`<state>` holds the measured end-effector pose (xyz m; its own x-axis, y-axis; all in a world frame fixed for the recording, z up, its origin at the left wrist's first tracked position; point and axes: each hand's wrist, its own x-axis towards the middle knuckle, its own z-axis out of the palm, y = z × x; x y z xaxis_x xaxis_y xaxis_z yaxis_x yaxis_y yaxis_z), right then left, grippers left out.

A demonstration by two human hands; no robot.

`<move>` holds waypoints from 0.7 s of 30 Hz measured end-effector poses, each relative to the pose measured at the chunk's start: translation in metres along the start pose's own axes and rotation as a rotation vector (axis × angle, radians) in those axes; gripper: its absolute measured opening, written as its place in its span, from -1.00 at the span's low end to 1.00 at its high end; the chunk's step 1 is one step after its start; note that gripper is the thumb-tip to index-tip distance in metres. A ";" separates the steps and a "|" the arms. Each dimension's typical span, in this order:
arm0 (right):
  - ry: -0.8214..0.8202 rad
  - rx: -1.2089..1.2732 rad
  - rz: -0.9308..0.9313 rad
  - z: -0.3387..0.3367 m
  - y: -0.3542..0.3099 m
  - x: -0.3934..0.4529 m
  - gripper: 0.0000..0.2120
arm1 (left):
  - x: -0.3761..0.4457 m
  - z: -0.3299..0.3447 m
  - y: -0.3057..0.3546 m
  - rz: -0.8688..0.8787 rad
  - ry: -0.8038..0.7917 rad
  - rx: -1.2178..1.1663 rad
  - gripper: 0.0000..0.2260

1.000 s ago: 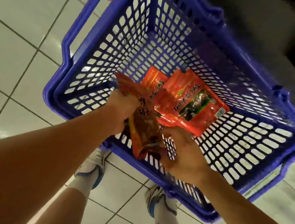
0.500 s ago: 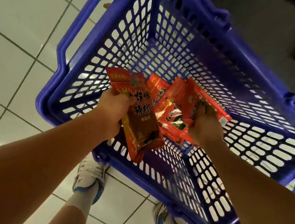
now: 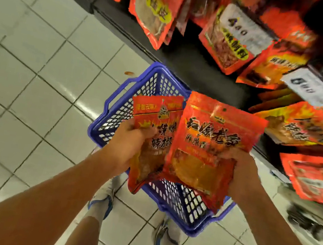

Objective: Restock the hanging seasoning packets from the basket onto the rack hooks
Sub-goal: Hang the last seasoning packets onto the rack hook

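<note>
Packets fill both of your hands in the head view. Your left hand grips a red seasoning packet by its left edge, fingers curled round it, the packet upright with its top strip uppermost. Your right hand grips a second, larger red packet at its lower right side, fingers wrapped round the edge; this packet overlaps the right part of the first one and sits in front of it.

Below and behind both packets stands the blue basket on the tiled floor, its near rim just beyond your shoes. The held packets cover most of the basket's inside, so you cannot tell what lies in it.

Across the top and right of the view hangs the rack's stock: rows of red and orange packets, blurred, with two white price tags among them. The nearest hanging packet hangs just beside the upper right corner of your larger packet. The hooks themselves are hidden behind the stock. A dark base shelf runs under the rack, touching the far end of the basket. A small orange scrap lies on the floor left of the basket's far handle.
</note>
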<state>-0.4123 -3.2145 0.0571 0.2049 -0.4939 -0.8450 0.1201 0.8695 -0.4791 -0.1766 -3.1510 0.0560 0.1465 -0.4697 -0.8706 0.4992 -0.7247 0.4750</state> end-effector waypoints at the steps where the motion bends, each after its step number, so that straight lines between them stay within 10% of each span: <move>1: -0.018 -0.009 -0.023 0.006 -0.015 -0.019 -0.64 | -0.020 0.006 0.012 0.017 -0.014 -0.010 -0.80; 13: 0.059 -0.418 -0.729 0.109 -0.168 -0.313 -0.76 | -0.310 0.052 0.169 0.286 -0.042 -0.154 -0.75; 21: 0.236 -0.429 -1.069 0.085 -0.259 -0.523 -0.83 | -0.477 0.082 0.260 0.487 -0.336 0.010 -0.62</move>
<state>-0.4683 -3.1822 0.6433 0.0078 -0.9994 0.0336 -0.2241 -0.0345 -0.9740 -0.1864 -3.1572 0.6052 0.0777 -0.8820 -0.4647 0.4337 -0.3898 0.8124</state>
